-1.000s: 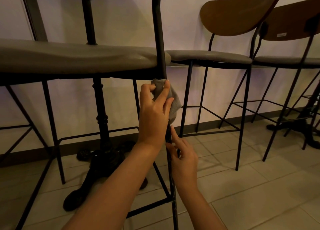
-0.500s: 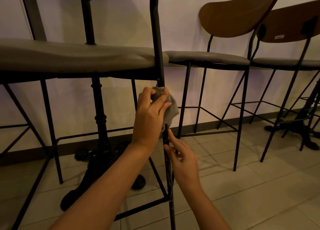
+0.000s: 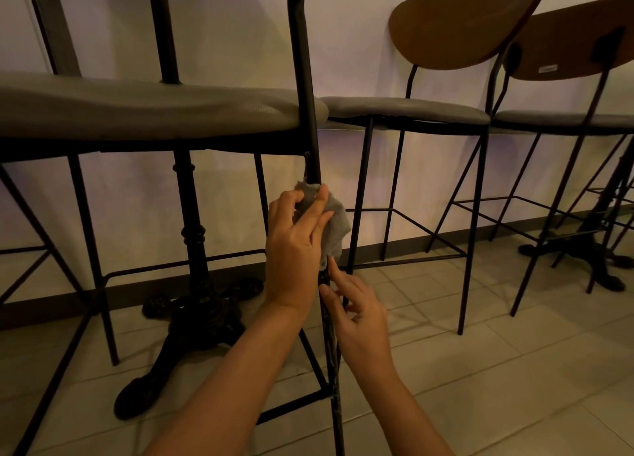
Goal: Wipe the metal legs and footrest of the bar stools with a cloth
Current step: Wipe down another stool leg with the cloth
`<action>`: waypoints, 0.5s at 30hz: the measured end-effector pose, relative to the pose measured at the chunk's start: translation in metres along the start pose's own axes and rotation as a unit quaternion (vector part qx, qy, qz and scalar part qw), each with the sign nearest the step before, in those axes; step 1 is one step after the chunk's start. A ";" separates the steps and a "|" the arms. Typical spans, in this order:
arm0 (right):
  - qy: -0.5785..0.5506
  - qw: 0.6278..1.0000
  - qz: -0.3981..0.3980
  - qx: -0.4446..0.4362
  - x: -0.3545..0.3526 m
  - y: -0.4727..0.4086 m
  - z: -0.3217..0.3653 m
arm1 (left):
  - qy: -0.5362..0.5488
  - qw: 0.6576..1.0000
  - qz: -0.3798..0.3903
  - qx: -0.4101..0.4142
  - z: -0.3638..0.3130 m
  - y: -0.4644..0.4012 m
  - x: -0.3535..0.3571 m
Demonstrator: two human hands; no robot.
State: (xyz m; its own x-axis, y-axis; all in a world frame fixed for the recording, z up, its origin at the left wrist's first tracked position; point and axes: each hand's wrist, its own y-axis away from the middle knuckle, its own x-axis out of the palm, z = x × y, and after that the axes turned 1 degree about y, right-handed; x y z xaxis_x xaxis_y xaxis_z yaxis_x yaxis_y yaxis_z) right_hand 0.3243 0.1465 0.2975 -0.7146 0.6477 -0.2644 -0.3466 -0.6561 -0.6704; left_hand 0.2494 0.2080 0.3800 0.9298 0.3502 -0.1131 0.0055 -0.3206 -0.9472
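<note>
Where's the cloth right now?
Centre of the head view: the grey cloth is wrapped round the near stool's leg just below the seat, held by the left hand.

A grey cloth [image 3: 334,229] is showing against black stool legs [image 3: 310,112]. Grey seats [image 3: 137,106] and brown backrests [image 3: 456,27] are standing over beige floor tiles [image 3: 497,370]
</note>
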 end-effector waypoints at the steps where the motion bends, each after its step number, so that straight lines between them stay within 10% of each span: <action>1: 0.003 1.000 0.002 0.002 0.000 0.000 0.000 | 0.002 1.000 -0.001 -0.004 0.000 0.000 0.000; 15: 0.020 1.000 0.016 0.001 -0.003 -0.001 -0.004 | -0.012 1.000 -0.022 0.013 -0.002 -0.017 0.001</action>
State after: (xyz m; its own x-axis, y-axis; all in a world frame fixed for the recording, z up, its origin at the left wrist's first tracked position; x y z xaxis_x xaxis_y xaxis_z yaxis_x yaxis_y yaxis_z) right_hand 0.3292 0.1463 0.2961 -0.7007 0.6410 -0.3133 -0.3243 -0.6773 -0.6603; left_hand 0.2513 0.2126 0.3970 0.9200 0.3841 -0.0773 0.0370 -0.2815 -0.9588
